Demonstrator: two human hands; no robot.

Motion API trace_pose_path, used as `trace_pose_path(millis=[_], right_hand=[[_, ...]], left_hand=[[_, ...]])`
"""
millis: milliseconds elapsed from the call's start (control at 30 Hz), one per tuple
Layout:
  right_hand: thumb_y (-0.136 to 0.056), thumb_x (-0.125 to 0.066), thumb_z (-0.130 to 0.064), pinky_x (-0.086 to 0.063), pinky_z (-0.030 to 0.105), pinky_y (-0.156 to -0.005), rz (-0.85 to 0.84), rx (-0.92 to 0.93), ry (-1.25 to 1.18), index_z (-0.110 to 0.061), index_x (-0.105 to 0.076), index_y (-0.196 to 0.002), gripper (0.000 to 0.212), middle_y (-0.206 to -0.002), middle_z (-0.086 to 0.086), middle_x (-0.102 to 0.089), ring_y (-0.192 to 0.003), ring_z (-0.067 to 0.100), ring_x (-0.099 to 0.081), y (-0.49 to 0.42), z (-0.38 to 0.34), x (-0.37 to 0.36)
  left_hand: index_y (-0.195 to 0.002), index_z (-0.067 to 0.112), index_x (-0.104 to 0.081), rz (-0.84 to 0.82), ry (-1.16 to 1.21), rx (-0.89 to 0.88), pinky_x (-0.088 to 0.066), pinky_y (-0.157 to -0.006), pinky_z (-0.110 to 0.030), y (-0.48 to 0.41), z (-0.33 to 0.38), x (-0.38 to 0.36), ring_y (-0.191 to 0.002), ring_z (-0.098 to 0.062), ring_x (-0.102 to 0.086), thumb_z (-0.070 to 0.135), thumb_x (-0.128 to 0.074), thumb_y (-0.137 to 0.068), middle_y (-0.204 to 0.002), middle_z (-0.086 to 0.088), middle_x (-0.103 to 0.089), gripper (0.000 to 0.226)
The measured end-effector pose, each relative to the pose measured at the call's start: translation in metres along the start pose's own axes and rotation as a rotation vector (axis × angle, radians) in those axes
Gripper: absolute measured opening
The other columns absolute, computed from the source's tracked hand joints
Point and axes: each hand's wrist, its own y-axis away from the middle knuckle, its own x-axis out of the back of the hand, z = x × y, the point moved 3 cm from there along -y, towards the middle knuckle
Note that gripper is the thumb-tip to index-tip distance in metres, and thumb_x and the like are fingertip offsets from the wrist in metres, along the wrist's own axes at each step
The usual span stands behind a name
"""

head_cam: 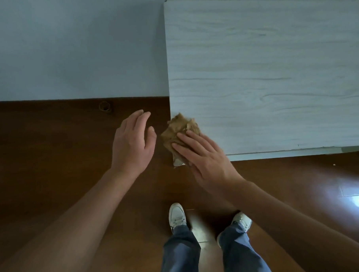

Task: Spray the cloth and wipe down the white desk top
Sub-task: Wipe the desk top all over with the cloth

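Observation:
The white wood-grain desk top fills the upper right of the head view. A crumpled tan cloth lies on its near left corner and hangs slightly over the left edge. My right hand presses flat on the cloth with straight fingers. My left hand hovers in the air just left of the desk corner, fingers relaxed and holding nothing. No spray bottle is in view.
Dark brown wooden floor lies below and left of the desk. A pale wall stands behind. A small round ring lies on the floor by the wall. My white shoes and jeans are beneath.

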Motion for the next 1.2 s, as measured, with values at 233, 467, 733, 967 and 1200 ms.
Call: trace_pose_path(millis=[233,467,733,967,1200], right_hand=[[-0.102,-0.033,-0.029,-0.016,0.044,-0.125,0.118,-0.326,0.025,-0.026,-0.03,-0.157,0.054,-0.165,-0.001,-0.024,-0.154,0.02,-0.014,-0.044,0.074,0.032],[-0.1,-0.042,-0.019,-0.011,0.036,-0.125,0.204,-0.356,0.028,-0.022,-0.035,-0.155,0.055,-0.163,0.001,-0.028,-0.153,0.022,-0.016,-0.109,0.135,0.052],[-0.099,-0.045,-0.02,-0.012,0.034,-0.124,0.164,-0.266,0.04,-0.023,-0.037,-0.154,0.056,-0.163,0.001,-0.029,-0.152,0.023,-0.019,-0.176,0.178,0.077],[-0.1,-0.04,-0.022,-0.012,0.04,-0.125,0.152,-0.265,0.037,-0.021,-0.035,-0.154,0.054,-0.164,0.005,-0.026,-0.153,0.025,-0.017,-0.277,0.204,0.094],[-0.102,-0.038,-0.023,-0.008,0.038,-0.125,0.116,-0.213,0.069,-0.024,-0.032,-0.155,0.054,-0.165,0.002,-0.023,-0.154,0.022,-0.015,-0.323,0.184,0.091]], left_hand=[[-0.147,0.011,-0.05,-0.039,-0.026,-0.069,-0.04,-0.113,-0.039,-0.028,0.03,-0.017,-0.142,-0.026,-0.047,0.033,-0.044,-0.106,-0.153,-0.009,-0.05,0.047],[-0.143,0.009,-0.053,0.005,-0.026,-0.128,-0.036,-0.118,-0.045,-0.077,0.074,-0.041,-0.144,-0.03,-0.044,0.035,-0.039,-0.105,-0.152,-0.014,-0.051,0.049],[-0.146,0.008,-0.053,-0.027,-0.078,-0.098,-0.037,-0.123,-0.045,-0.079,0.077,-0.059,-0.152,-0.03,-0.035,0.029,-0.043,-0.105,-0.159,-0.015,-0.043,0.047],[-0.143,0.007,-0.057,0.023,-0.088,-0.132,-0.04,-0.122,-0.044,-0.08,0.074,-0.064,-0.152,-0.028,-0.037,0.026,-0.047,-0.103,-0.158,-0.015,-0.046,0.045],[-0.145,0.011,-0.056,0.015,-0.1,-0.113,-0.041,-0.121,-0.042,-0.081,0.075,-0.064,-0.153,-0.025,-0.035,0.026,-0.048,-0.102,-0.159,-0.012,-0.045,0.046]])
